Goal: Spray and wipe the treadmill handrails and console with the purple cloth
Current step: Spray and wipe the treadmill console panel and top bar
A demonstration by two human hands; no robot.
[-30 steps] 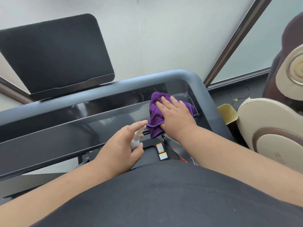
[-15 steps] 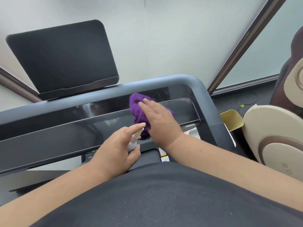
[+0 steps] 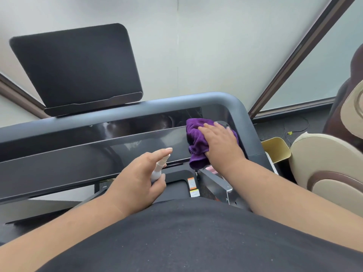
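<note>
A glossy black console panel (image 3: 98, 154) runs across the treadmill under a grey rounded handrail (image 3: 137, 109). The bunched purple cloth (image 3: 195, 140) lies on the panel's right end. My right hand (image 3: 220, 142) presses flat on it with straight fingers, and its thumb is hidden under the cloth. My left hand (image 3: 137, 177) grips a small white spray bottle (image 3: 159, 168) in front of the panel. Its forefinger lies over the nozzle, which points toward the console.
A black tablet holder (image 3: 78, 69) stands above the rail at the left. A yellow bin (image 3: 277, 149) and a beige and brown massage chair (image 3: 334, 161) sit close on the right. Frosted glass walls rise behind. Orange and white labels (image 3: 192, 183) mark the deck below.
My right hand slid the cloth left along the panel, then back to the right end. The left hand kept the bottle in about the same place.
</note>
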